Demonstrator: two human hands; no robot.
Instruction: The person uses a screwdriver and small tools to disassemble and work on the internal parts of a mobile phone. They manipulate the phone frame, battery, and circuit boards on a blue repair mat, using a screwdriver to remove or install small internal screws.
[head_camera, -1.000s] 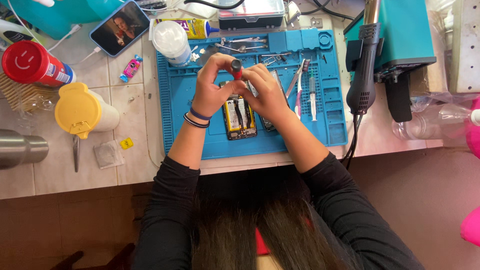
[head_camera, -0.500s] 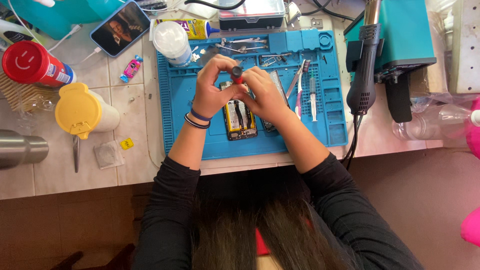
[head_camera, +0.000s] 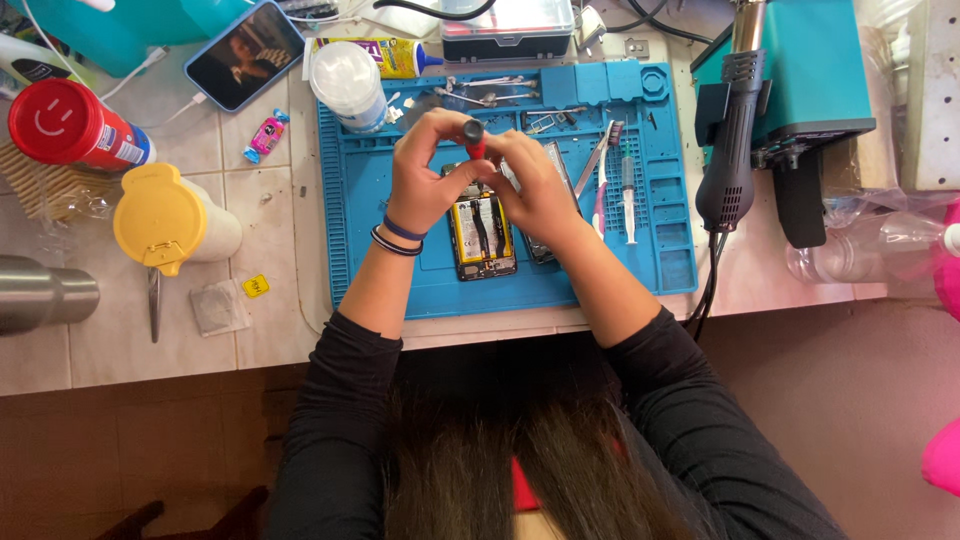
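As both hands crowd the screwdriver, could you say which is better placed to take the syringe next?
Probably the right hand: it lies beside the syringe; the left hand is beyond the screwdriver.

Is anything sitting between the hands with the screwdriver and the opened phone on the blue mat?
Nothing visible does. Both the left hand and the right hand grip the red-handled screwdriver directly over the top end of the opened phone on the blue mat. The screwdriver tip is hidden behind the fingers.

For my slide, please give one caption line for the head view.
Both hands, left hand and right hand, hold a red screwdriver over an opened phone on a blue mat.
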